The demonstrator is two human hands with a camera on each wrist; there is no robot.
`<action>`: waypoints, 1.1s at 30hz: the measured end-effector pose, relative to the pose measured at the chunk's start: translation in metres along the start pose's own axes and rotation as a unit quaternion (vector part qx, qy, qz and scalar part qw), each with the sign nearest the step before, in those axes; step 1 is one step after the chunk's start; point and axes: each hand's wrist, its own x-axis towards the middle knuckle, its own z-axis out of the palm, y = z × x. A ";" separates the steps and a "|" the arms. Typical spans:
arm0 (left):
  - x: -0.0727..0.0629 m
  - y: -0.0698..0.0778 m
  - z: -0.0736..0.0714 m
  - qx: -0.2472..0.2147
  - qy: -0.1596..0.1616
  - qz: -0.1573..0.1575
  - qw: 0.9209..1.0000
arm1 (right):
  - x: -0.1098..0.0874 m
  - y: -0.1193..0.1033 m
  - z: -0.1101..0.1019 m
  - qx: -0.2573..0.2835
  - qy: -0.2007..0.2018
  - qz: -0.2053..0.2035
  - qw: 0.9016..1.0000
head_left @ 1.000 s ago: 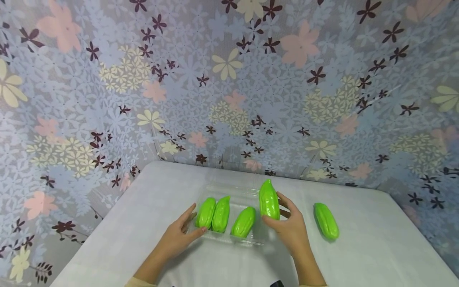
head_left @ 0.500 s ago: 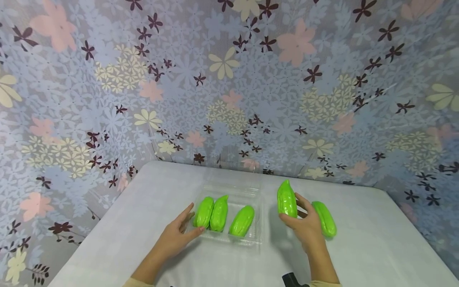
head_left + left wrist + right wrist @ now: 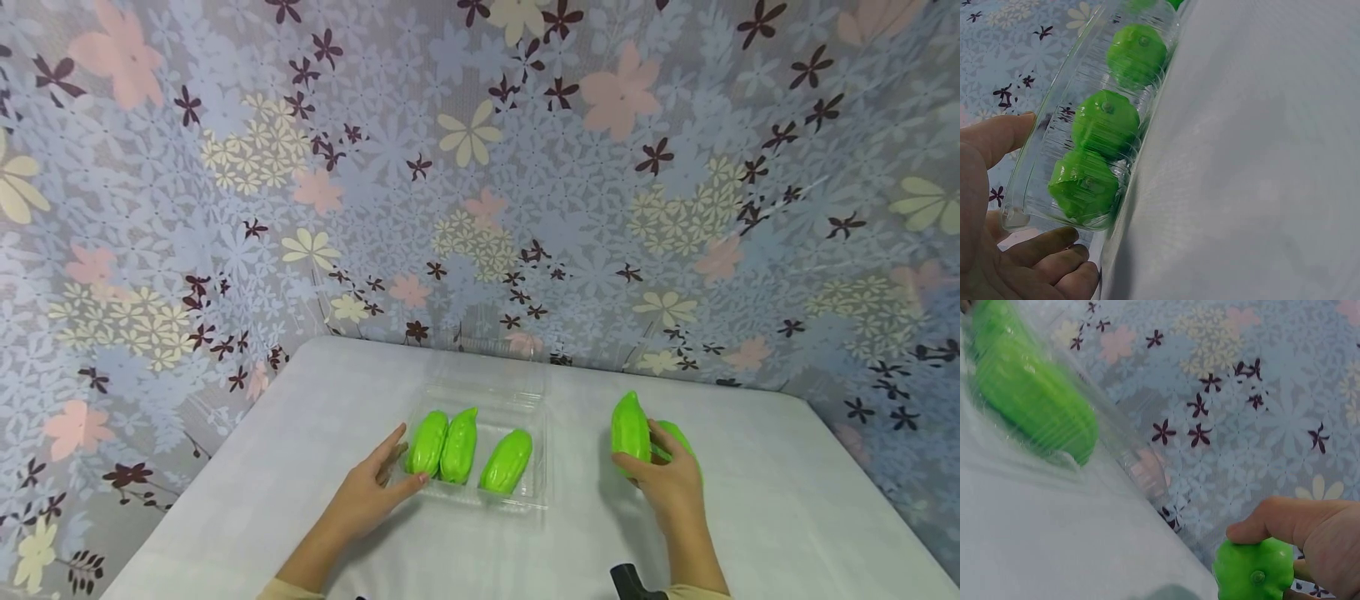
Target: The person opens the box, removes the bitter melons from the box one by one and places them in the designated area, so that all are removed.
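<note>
My right hand [image 3: 671, 483] grips a glossy green ridged vegetable [image 3: 630, 427], shaped like a bitter melon with a pointed tip. It is held upright above the table, its thumb side toward me; in the right wrist view the end of the held vegetable [image 3: 1255, 572] faces the camera. Behind it a similar loose vegetable [image 3: 675, 435] is partly hidden. My left hand [image 3: 367, 496] rests at the left front corner of a clear plastic box [image 3: 545, 467], thumb at the front rim, fingers [image 3: 1054, 247] loosely bent beside the left end. Three similar green vegetables [image 3: 506, 462] lie inside, with a gap between the middle and right ones.
A clear lid [image 3: 495, 367] stands raised behind the box. The white-covered table [image 3: 765, 500] ends at a flower-patterned wall [image 3: 480, 167]. A black object [image 3: 626, 579] shows at the lower edge near the right wrist.
My right hand has carried the green vegetable from above the box's right side to the right and lowered it beside the loose one. The left hand has stayed at the box.
</note>
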 end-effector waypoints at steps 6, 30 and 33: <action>0.000 0.000 0.000 0.003 0.002 0.003 1.000 | 0.003 0.007 -0.002 -0.011 0.021 0.009 1.000; -0.001 -0.001 -0.001 -0.001 0.000 0.010 1.000 | 0.007 0.015 0.004 -0.200 0.036 -0.056 0.978; -0.001 0.000 -0.001 -0.004 -0.001 0.009 1.000 | 0.005 0.012 0.005 -0.215 0.026 -0.053 0.975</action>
